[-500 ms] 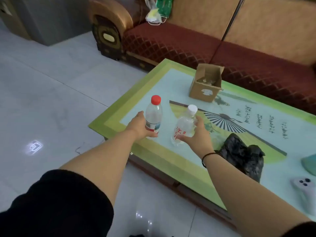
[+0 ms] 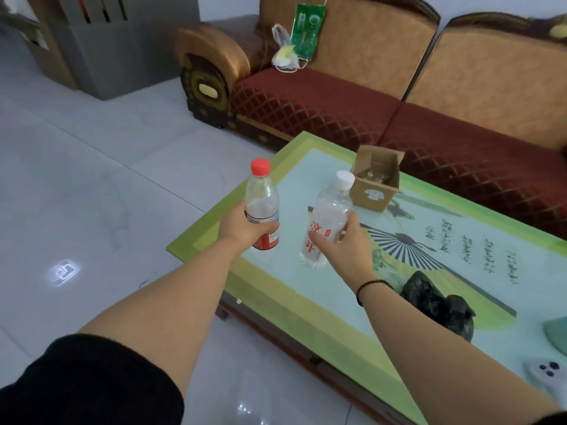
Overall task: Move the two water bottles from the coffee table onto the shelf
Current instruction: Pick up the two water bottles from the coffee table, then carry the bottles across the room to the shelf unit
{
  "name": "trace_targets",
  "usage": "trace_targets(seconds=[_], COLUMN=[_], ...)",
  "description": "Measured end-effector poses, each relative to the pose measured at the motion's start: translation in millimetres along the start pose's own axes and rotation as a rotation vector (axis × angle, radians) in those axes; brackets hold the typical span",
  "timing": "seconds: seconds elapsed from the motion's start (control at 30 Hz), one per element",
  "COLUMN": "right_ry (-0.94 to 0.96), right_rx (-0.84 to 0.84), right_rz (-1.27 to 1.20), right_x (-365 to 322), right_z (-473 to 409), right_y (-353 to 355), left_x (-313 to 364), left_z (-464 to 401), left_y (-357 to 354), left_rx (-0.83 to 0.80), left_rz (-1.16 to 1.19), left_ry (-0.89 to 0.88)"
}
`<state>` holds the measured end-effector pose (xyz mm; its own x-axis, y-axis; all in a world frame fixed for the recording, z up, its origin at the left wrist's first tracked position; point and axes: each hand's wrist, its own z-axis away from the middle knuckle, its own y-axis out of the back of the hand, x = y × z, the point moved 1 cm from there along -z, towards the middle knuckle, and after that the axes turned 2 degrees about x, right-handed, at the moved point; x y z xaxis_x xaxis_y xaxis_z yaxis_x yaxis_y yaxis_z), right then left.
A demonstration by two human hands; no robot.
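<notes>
My left hand (image 2: 245,228) grips a clear water bottle with a red cap (image 2: 261,197), held upright above the left corner of the green-bordered coffee table (image 2: 214,256). My right hand (image 2: 340,243) grips a clear bottle with a white cap and red lettering (image 2: 328,216), tilted a little to the right. Both bottles appear lifted off the table top. No shelf is clearly in view.
An open cardboard box (image 2: 376,179) stands behind the bottles. A black plastic bag (image 2: 438,302) and a white game controller (image 2: 549,372) lie on the table's right part. A red-and-gold sofa (image 2: 337,99) runs along the far side. Grey tiled floor (image 2: 92,179) spreads to the left.
Both hands have closed firmly around the bottles and raised them from the table top. The view has tilted upward, so more of the sofa shows.
</notes>
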<state>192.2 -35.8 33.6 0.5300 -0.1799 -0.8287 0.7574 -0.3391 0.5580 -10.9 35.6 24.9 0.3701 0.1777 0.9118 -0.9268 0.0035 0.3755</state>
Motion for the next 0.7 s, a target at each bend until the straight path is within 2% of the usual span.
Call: trace_targets(seconds=[0.17,0.4,0.53,0.7], right_ry=[0.117,0.164,0.249,0.337], right_rx=[-0.089,-0.296,-0.375,-0.408], right_rz=[0.022,0.046,0.031,-0.08], right_x=[-122.6,-316.0,-418.5,-527.2], right_z=[-11.2,-19.1,-25.6,-43.8], right_y=[38.7,82.8,77.5,34.2], left_x=[103.5,242.7,290.2,326.6], left_z=[25.2,64.3,70.0,43.5], left_y=[90.1,253.4,346.3,446.5], left_rx=[0.026,0.08,0.112,0.212], left_rz=[-0.029,0.014,0.052,0.101], left_ry=[-0.016,0.047,0.064,0.005])
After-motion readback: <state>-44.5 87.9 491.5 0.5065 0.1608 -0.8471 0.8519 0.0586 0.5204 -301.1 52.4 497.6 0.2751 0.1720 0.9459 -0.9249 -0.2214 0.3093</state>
